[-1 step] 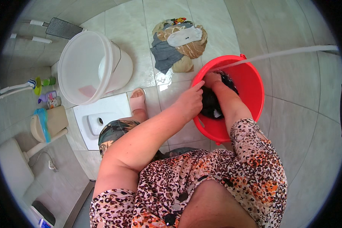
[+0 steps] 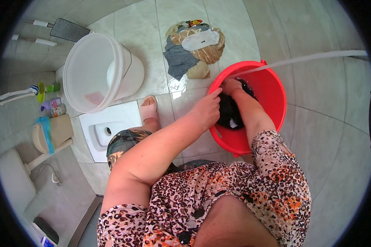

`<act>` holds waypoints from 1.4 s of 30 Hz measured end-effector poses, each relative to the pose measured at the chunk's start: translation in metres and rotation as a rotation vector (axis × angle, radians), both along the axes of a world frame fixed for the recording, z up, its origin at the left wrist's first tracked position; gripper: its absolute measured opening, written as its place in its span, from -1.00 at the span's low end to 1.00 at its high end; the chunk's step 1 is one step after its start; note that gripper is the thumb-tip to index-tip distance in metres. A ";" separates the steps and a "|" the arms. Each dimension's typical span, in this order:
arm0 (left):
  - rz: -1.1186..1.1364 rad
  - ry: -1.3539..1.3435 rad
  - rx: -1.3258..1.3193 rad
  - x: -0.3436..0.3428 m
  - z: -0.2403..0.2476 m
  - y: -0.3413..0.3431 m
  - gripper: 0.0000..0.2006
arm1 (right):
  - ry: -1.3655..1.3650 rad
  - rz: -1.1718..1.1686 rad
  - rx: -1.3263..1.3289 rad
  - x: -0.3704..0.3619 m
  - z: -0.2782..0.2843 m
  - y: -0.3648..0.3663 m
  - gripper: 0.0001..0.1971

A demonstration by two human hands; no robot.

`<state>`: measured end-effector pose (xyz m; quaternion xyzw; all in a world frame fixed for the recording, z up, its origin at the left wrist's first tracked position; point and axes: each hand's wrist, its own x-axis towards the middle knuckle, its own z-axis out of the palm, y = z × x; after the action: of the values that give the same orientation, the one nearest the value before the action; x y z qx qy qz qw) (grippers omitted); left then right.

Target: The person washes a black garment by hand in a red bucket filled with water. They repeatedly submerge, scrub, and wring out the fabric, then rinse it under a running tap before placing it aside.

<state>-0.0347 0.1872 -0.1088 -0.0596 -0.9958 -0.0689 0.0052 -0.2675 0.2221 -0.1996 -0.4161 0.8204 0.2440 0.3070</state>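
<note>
Wet black cloth lies bunched inside a red bucket, with a small white patch showing on it. My left hand is closed over the bucket's left rim, against the edge of the cloth; what its fingertips grip is partly hidden. Reaching down into the bucket, my right hand is curled on the far part of the cloth, close to the left fingertips. A long whitish strand runs from the right wall over the rim toward my right hand; I cannot tell whether it is a hose or running water.
Several garments lie heaped on the wet tiles, a white sock-like piece on top. A large white bucket stands left, beside a squat toilet. Brushes and a beige holder line the left wall.
Hardly anything differs. The black cloth and its white patch have shifted slightly inside the bucket; both hands stay in place.
</note>
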 end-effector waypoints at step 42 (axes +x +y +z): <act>-0.027 -0.107 -0.163 0.005 0.009 -0.001 -0.79 | 0.035 -0.064 0.002 -0.049 -0.032 0.033 -0.27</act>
<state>-0.0293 0.1864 -0.1002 -0.0693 -0.9961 0.0094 -0.0536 -0.3161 0.2556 -0.2316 -0.3851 0.8382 0.2422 0.3008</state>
